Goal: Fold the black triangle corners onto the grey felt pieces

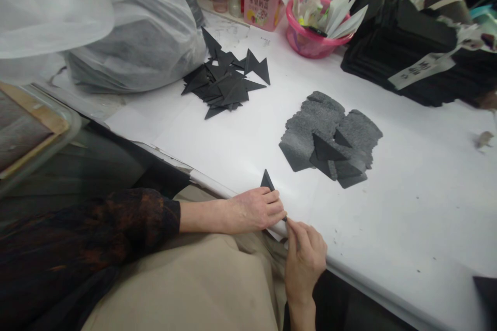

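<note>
At the near edge of the white table (pixel 404 217), my left hand (pixel 258 209) is closed on a dark triangular piece (pixel 266 180), whose tip sticks out beyond the fingers. My right hand (pixel 306 248) pinches the near end of the same piece, its fingertips touching those of my left hand. Farther back lies a loose pile of black triangular pieces (pixel 229 83). To the right, several textured grey pieces (pixel 318 114) overlap, with a few black triangles (pixel 328 149) on top.
A big whitish plastic bag (pixel 143 36) stands at the back left. Behind are a pink box (pixel 262 2), a pink basket (pixel 310 46) with papers, and black stacked material (pixel 404 36) with a paper tag. A framed tray (pixel 34 124) is at the left.
</note>
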Tool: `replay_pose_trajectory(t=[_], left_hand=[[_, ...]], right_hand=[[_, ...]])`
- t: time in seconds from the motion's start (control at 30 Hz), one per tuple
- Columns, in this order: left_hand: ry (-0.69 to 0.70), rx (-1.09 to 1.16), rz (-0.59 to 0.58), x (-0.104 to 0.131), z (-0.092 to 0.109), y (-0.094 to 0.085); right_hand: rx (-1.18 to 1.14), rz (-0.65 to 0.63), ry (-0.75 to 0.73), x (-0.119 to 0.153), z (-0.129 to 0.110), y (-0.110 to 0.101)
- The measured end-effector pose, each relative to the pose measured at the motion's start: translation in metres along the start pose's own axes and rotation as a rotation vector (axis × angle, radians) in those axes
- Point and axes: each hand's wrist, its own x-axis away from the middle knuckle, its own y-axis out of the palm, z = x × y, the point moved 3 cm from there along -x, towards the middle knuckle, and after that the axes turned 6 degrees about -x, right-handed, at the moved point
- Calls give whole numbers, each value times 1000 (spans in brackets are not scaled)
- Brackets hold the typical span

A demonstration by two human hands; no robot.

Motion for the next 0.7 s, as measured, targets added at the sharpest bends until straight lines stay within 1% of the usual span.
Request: replay_pose_trajectory(t=[0.2, 0.33, 0.7], left_hand=[[-4, 18, -7, 0, -2, -1], [-8, 19, -29, 1, -2, 0], [-1, 13, -59, 1, 1, -1]], right_hand=[[96, 6, -82, 1, -1, 0], [114, -12, -112, 2, 0, 0], [157, -123, -172, 11, 9, -6]])
